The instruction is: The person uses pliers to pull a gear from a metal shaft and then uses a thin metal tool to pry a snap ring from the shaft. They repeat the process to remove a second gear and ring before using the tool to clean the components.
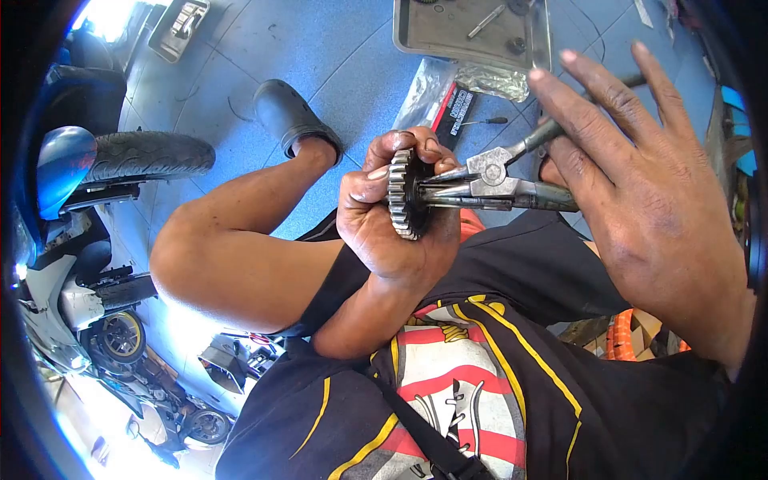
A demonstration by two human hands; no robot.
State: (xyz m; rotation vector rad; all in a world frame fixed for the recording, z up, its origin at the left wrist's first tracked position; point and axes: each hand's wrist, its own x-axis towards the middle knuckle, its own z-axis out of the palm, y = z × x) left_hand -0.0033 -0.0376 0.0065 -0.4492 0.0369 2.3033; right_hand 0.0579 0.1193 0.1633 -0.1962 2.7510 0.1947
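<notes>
Silvery teeth ring the gear (398, 194), held upright just above the person's lap, between the fingers and palm of the left hand (392, 228). That hand is curled closed around it, with blackened fingertips. From the gear's dark face a metal rod (480, 203) runs toward the right hand (652, 208), alongside the pliers (490, 170). The tips of the pliers reach the gear's middle; whether they touch it cannot be told. Their handles stand apart, and the right hand is open over them, fingers spread.

Beneath the arms are a black, red and white shirt (472, 376) and black shorts (520, 264). One bare knee (188, 248) is bent to the left, its foot in a dark clog (292, 116) on the blue tiled floor (264, 52).

Beyond the hands, a metal tray (448, 32) holds a thin rod (486, 22) and small round parts. Near it lie clear plastic bags (492, 80), a dark printed box (456, 118) and a screwdriver (490, 121). A smaller tray (164, 42) sits at upper left, above a black tyre (152, 154).
</notes>
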